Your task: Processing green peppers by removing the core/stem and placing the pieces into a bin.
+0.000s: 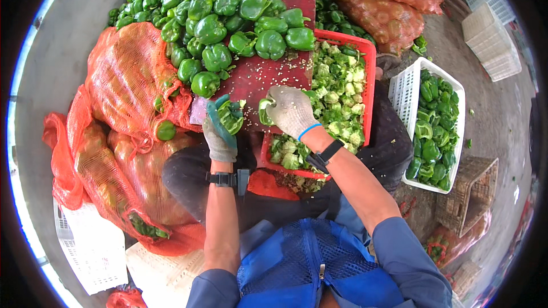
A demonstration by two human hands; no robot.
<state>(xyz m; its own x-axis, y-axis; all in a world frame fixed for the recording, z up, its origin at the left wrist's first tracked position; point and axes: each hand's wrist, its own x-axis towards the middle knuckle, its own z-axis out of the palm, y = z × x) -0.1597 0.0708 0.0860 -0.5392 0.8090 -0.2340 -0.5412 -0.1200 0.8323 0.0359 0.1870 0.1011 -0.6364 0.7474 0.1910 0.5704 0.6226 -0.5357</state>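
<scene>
My left hand [219, 134], in a grey glove with a teal palm, is closed round an opened green bell pepper [230, 117] whose pale inside shows. Just to its right, my right hand [290, 109] wears an off-white knitted glove with its fingers curled. It pinches a curved piece of green pepper [265, 112]. A small gap separates the two hands, over the near edge of a red board [251, 80] strewn with pale seeds. Whole green bell peppers [210, 29] are heaped on the board's far and left side.
A red crate [370, 80] of pepper cores and trimmings stands right of the board. Further right, a white crate [412, 82] holds opened green peppers. Orange mesh sacks [128, 74] crowd the left; more sacks [371, 8] lie at the back right. An empty brown crate [471, 194] stands lower right.
</scene>
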